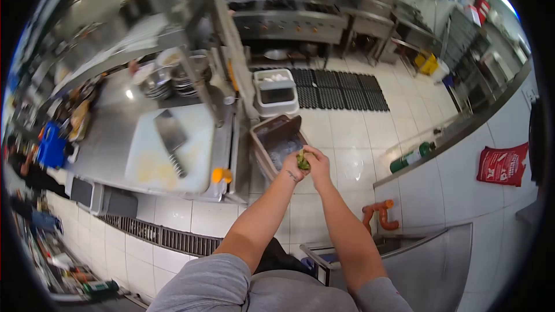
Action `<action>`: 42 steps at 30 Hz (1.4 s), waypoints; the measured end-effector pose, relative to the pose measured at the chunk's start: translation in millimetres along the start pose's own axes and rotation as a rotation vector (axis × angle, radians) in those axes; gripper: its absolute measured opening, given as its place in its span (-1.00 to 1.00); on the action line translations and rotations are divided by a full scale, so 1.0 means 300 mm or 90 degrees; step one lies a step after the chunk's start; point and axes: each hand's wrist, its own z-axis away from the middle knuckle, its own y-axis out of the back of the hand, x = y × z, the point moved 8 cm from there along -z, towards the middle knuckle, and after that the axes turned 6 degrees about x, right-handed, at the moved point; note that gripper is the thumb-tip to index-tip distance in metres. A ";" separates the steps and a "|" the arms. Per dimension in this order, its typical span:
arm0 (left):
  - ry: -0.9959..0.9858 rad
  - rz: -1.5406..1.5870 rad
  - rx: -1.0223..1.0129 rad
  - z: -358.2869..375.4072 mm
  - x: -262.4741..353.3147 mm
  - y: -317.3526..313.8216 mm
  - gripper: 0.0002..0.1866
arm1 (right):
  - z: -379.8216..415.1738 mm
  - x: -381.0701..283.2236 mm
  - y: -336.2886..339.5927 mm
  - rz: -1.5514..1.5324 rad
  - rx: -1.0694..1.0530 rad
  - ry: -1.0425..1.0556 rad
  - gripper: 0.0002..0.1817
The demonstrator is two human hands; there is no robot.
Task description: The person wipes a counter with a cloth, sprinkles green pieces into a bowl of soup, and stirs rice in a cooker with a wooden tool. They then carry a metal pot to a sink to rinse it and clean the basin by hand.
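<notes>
Both my hands meet in front of me over the rim of a brown bin lined with a clear bag. Between them is a small green leafy-looking piece, whose exact kind I cannot make out. My left hand cups it from the left with fingers curled. From the other side my right hand closes over it, its fingertips touching the piece. To the left, a cleaver with a dark handle lies on a stained white cutting board on the steel table.
An orange-capped container stands at the table's corner. Behind the brown bin sits a white bin, beside a black floor mat. At right are orange pipes, a steel panel and a green bottle. Another person is far left.
</notes>
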 end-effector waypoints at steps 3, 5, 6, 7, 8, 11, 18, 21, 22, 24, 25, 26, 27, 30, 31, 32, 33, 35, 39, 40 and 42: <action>0.023 -0.043 0.125 -0.268 0.011 0.088 -0.65 | -0.231 0.293 0.036 0.081 0.116 -0.173 -0.70; 0.022 -0.003 0.175 -0.404 0.061 0.129 -0.63 | -0.340 0.438 -0.003 0.017 0.137 -0.275 -0.73; -0.004 0.032 0.215 -0.457 0.105 0.164 -0.61 | -0.379 0.515 -0.025 -0.062 0.146 -0.354 -0.75; 0.014 0.023 0.236 -0.513 0.133 0.208 -0.61 | -0.414 0.585 -0.018 -0.065 0.163 -0.378 -0.75; 0.000 0.028 0.283 -0.571 0.180 0.263 -0.58 | -0.471 0.661 0.005 -0.030 0.201 -0.336 -0.71; -0.084 -0.069 0.418 -0.699 0.256 0.412 -0.59 | -0.602 0.855 0.026 0.088 0.166 -0.328 -0.71; -0.293 -0.705 0.445 -0.744 0.392 0.403 -0.60 | -0.692 0.793 -0.045 0.567 0.123 -0.131 -0.82; -0.186 -0.958 0.356 -0.758 0.399 0.343 -0.55 | -0.694 0.828 -0.018 0.585 0.089 -0.219 -0.75; -0.183 -0.971 0.352 -0.746 0.401 0.330 -0.55 | -0.686 0.850 -0.013 0.605 0.065 -0.223 -0.71; -0.319 -1.135 0.312 -0.712 0.422 0.240 -0.53 | -0.631 0.835 -0.045 0.680 0.131 -0.114 -0.71; -0.319 -1.146 0.300 -0.742 0.392 0.265 -0.53 | -0.614 0.804 -0.062 0.762 0.188 0.006 -0.70; -0.440 -1.153 0.345 -0.772 0.378 0.296 -0.54 | -0.616 0.814 -0.050 0.760 0.203 0.002 -0.70; -0.563 -1.150 0.384 -0.771 0.367 0.295 -0.54 | -0.614 0.841 -0.005 0.577 0.256 -0.061 -0.70; -0.280 -1.108 0.253 -0.795 0.337 0.321 -0.52 | -0.540 0.958 0.104 0.014 0.480 -0.306 -0.81; -0.318 -1.142 0.255 -0.758 0.323 0.281 -0.52 | -0.489 0.924 0.099 -0.226 0.498 -0.422 -0.83; -0.347 -1.209 0.273 -0.748 0.307 0.254 -0.55 | -0.452 0.826 0.107 -0.342 0.450 -0.419 -0.83; -0.460 -1.260 0.250 -0.728 0.289 0.215 -0.54 | -0.400 0.719 0.112 -0.455 0.396 -0.408 -0.81; -0.259 -0.751 0.151 -0.849 0.245 0.374 -0.75 | -0.269 0.531 0.198 -0.491 0.373 -0.377 -0.77; -0.170 -0.468 0.042 -0.743 0.057 0.184 -0.80 | 0.190 0.118 0.475 -0.555 0.376 -0.294 -0.70; -0.147 -0.331 -0.001 -0.711 -0.013 0.136 -0.84 | 0.350 0.023 0.557 -0.545 0.402 -0.252 -0.68; -0.057 -0.474 -0.066 -0.420 -0.241 -0.134 -0.83 | 0.694 -0.132 0.676 -0.545 0.436 -0.168 -0.60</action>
